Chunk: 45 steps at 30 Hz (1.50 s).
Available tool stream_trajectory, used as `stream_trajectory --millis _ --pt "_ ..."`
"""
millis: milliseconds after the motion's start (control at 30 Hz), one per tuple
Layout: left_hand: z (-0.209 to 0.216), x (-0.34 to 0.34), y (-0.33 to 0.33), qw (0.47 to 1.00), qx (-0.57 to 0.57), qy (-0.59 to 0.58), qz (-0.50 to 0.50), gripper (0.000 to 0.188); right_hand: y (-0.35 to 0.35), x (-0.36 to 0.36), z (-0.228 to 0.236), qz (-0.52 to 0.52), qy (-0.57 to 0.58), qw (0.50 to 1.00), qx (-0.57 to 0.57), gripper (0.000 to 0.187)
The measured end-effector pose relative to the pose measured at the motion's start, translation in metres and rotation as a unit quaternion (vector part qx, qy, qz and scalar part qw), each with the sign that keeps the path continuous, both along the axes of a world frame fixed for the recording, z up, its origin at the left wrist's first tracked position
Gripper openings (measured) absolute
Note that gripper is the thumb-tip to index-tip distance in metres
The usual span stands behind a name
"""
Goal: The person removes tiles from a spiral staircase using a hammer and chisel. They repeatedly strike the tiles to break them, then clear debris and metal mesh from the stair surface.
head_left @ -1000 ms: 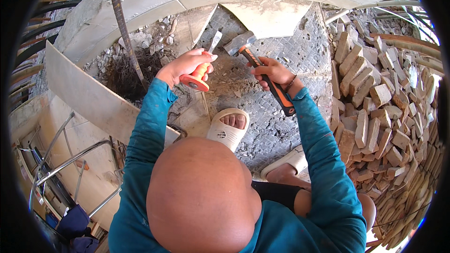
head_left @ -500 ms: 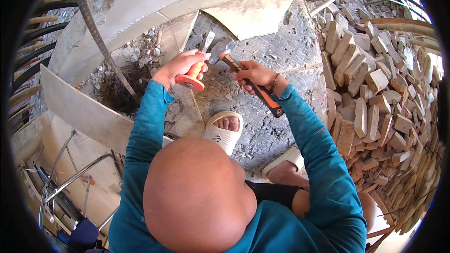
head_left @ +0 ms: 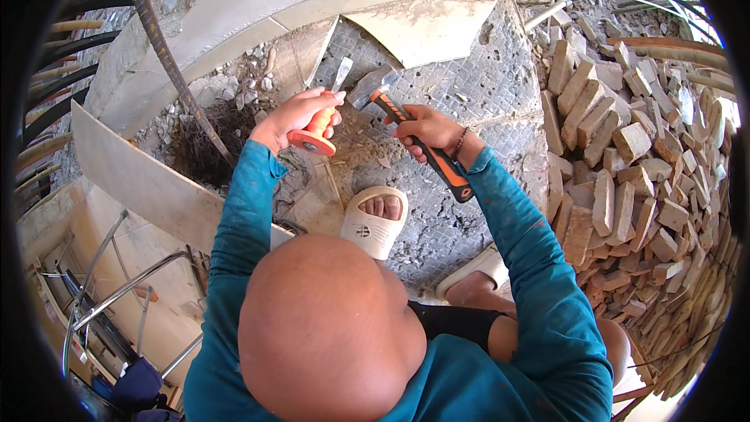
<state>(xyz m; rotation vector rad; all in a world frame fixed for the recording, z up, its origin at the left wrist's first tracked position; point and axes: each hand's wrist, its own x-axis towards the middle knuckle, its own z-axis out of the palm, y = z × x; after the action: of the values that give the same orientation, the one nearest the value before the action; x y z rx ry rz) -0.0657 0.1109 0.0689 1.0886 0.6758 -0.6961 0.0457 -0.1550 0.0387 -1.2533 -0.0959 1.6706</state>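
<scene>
My left hand (head_left: 293,118) is wrapped round the orange handle of a flat chisel (head_left: 319,130), which has a round hand guard at its near end. The chisel's grey blade points away from me, toward the broken tile edge. In my right hand (head_left: 434,131) is a hammer (head_left: 439,160) with a black and orange handle, gripped along its upper half. The grey hammer head (head_left: 371,87) is just right of the chisel blade, apart from the chisel's guard. Beneath both tools lies a rough grey mortar bed (head_left: 437,223) with a grid pattern.
A pale tile piece (head_left: 426,29) lies at the far side below a curved wall edge. Stacked and loose bricks (head_left: 617,133) fill the right. A leaning board (head_left: 141,168), rubble (head_left: 234,90), a rusty bar (head_left: 168,59) and a metal chair frame (head_left: 129,293) are on the left.
The chisel and my left hand have shifted slightly left. The hammer head has dipped a little nearer to the floor. Both hands keep their grips.
</scene>
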Motion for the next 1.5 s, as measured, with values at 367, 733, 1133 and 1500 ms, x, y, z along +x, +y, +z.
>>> stream_trajectory --millis 367,733,1133,1500 --pt "-0.006 -0.001 0.004 1.0 0.007 0.0 0.007 0.037 -0.02 -0.005 -0.004 -0.046 0.028 0.998 -0.013 0.039" --pt "-0.005 0.01 0.002 1.0 0.021 -0.008 0.008 0.037 -0.022 0.001 0.001 -0.048 -0.009 0.999 -0.013 0.039" --pt "-0.007 0.019 -0.014 1.0 0.001 -0.007 -0.019 0.033 -0.015 -0.015 -0.002 -0.042 0.01 0.999 0.006 0.036" --pt "-0.008 0.013 -0.01 1.0 0.003 -0.004 0.017 0.031 -0.022 -0.009 -0.004 -0.093 0.039 0.995 0.012 0.034"
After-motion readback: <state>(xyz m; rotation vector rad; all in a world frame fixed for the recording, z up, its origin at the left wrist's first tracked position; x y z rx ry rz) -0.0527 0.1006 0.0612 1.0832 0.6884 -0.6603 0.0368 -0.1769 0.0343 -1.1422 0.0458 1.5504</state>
